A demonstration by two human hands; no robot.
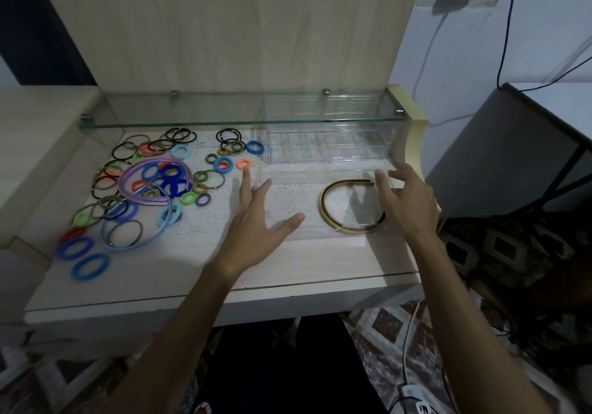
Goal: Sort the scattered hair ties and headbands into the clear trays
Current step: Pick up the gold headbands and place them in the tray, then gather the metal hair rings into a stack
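While you sort: one gold band (336, 215) lies in the near tray (320, 234).
Left to do: ties (153, 183) lie loose, far left.
Your hands: left (256, 221) and right (407, 202) spread, holding nothing.

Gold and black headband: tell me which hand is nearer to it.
Right. The right hand hovers at the gold and black headband's right edge, over its open ends; the left hand sits apart, to its left.

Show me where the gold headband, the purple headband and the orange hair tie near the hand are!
gold headband (323, 203): head view, on its left curve.
purple headband (123, 178): head view, on its left curve.
orange hair tie (244, 164): head view, on its ring.
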